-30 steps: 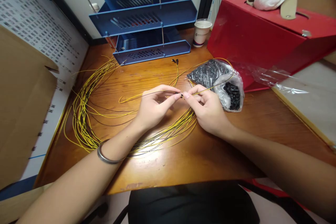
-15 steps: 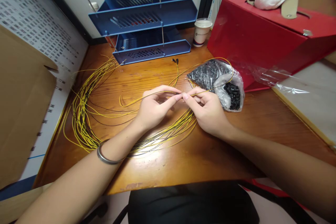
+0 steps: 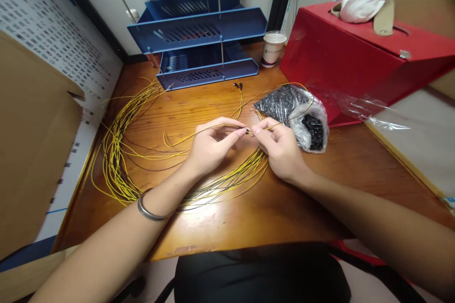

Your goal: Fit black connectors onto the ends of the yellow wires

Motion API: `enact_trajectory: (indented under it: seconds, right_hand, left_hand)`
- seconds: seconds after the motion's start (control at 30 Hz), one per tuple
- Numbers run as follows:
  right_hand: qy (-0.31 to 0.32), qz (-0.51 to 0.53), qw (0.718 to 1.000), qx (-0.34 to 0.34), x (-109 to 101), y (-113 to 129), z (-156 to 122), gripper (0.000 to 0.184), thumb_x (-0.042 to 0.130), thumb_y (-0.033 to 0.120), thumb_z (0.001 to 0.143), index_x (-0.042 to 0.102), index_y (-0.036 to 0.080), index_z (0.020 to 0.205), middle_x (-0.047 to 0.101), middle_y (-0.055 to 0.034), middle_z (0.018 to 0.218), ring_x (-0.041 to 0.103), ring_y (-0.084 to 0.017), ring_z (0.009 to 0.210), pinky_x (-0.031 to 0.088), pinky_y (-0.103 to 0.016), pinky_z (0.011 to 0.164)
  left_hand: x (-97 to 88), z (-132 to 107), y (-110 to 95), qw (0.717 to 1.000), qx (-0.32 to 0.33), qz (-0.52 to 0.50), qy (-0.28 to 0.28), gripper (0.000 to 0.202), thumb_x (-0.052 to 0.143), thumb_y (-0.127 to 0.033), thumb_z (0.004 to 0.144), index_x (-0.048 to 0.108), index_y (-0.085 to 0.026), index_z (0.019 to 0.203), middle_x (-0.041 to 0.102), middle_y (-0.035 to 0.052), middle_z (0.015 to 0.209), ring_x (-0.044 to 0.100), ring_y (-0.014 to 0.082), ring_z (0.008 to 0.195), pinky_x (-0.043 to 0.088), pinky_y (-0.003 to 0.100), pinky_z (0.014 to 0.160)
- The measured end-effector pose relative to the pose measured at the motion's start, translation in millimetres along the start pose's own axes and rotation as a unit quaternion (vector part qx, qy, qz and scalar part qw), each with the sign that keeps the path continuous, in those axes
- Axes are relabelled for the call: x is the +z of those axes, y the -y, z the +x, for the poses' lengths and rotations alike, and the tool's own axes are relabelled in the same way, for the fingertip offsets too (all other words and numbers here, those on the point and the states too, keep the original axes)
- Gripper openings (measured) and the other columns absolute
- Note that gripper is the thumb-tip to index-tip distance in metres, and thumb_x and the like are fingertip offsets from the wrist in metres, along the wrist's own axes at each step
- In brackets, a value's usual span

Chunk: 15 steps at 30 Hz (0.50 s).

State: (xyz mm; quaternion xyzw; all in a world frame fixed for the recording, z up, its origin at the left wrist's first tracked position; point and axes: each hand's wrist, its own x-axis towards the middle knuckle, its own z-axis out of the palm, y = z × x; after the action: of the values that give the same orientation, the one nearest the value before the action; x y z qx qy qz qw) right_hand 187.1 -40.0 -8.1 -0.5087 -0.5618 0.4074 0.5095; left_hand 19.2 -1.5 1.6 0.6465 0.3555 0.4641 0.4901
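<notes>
My left hand [image 3: 209,144] pinches a small black connector [image 3: 247,131] between thumb and index finger. Just to its right, my right hand [image 3: 279,147] closes thumb and forefinger on a thin yellow wire [image 3: 185,140], which crosses over both hands and loops back above. A large coil of yellow and black wires [image 3: 117,151] lies on the table, curving beneath my hands. Behind them are wire ends with small black connectors [image 3: 238,86]. Near my right hand sits a clear plastic bag [image 3: 307,98] full of small black parts [image 3: 314,132].
A blue tiered file tray [image 3: 208,75] stands at the back of the wooden table [image 3: 213,234], with a paper cup [image 3: 273,49] beside it. To the right is a red box [image 3: 320,52] topped with white tissue [image 3: 364,2]. Brown cardboard [image 3: 33,151] leans at the left.
My fingertips have drawn slightly apart, so the black connector between them now shows. The camera view has shifted a little; the wire coil lies as before.
</notes>
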Motion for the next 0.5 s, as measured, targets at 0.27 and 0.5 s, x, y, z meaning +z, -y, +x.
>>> enact_trajectory:
  seconds: [0.27, 0.5]
  right_hand:
    - [-0.001, -0.028, 1.000, 0.015, -3.1, 3.5, 1.9, 0.030, 0.061, 0.044, 0.093, 0.053, 0.021, 0.077, 0.036, 0.0089, 0.050, 0.027, -0.008, 0.045, 0.016, -0.026, 0.045]
    - [0.010, -0.062, 0.998, 0.015, -2.3, 1.2, 2.1, 0.031, 0.059, 0.044, 0.095, 0.056, 0.019, 0.077, 0.037, 0.0083, 0.053, 0.028, -0.008, 0.046, 0.019, -0.026, 0.046]
  left_hand:
    - [0.2, 0.1, 0.4, 1.000, 0.002, -0.003, 0.002, 0.022, 0.081, -0.033, 0.080, 0.077, -0.014, 0.089, 0.080, 0.0089, 0.087, 0.073, 0.0151, 0.065, 0.056, 0.020, 0.052]
    - [-0.3, 0.2, 0.1, 1.000, 0.011, 0.010, -0.009, 0.023, 0.081, -0.034, 0.080, 0.077, -0.013, 0.087, 0.079, 0.0078, 0.083, 0.070, 0.0129, 0.060, 0.057, 0.019, 0.054]
